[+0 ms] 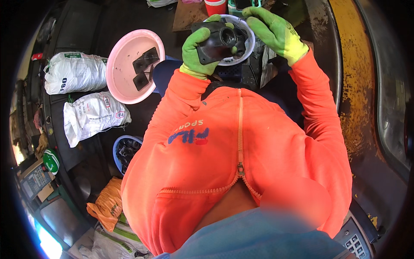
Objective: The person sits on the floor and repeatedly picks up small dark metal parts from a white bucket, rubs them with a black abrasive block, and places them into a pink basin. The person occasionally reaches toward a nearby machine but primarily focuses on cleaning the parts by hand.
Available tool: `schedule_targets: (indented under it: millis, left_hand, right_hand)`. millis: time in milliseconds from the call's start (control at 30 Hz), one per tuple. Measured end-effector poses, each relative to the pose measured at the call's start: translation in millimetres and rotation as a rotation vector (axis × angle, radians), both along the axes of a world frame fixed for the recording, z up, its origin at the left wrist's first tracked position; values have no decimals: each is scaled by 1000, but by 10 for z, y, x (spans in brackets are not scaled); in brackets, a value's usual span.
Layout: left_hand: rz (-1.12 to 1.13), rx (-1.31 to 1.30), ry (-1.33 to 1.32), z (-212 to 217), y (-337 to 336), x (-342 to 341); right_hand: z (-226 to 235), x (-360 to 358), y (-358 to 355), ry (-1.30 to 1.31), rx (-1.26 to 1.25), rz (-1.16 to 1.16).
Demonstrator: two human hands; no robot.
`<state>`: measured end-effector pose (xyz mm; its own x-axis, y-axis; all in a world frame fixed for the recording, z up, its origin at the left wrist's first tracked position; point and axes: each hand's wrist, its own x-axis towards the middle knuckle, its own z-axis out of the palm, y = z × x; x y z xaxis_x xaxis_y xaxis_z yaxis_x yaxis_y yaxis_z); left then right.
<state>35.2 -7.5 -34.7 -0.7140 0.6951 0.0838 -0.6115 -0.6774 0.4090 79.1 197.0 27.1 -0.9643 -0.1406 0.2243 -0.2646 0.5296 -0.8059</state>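
Note:
My left hand (194,54), in a green glove, grips a black molded part (215,41) with a flat square flange and a round tube opening. The part is held over a white basin (248,45). Apart from it, to the right, my gloved right hand (276,32) is raised with its fingers bent and the tips drawn together. Whatever lies between those fingertips, if anything, is too small to make out. Inside the pink basin (114,64) on the left rest several black pieces (148,58) with flat flanges.
Two white sacks (75,73) lie left of the pink basin. Lower down stand a blue-rimmed basin (115,151) of dark parts and an orange bag (108,203). A red container (215,6) is at the far side. Worn yellow machinery (355,77) borders the right.

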Motion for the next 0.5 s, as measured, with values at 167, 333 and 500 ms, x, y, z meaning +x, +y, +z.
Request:
schedule_targets:
  millis: [167, 333, 500]
  left_hand:
    - [36, 24, -30, 10, -8, 1]
    - [115, -59, 107, 93, 11, 2]
    - [244, -72, 286, 193, -32, 33]
  right_hand:
    - [-171, 73, -1, 372, 255, 125]
    - [-230, 100, -2, 361, 332, 120]
    - [-255, 184, -140, 381, 209, 85]
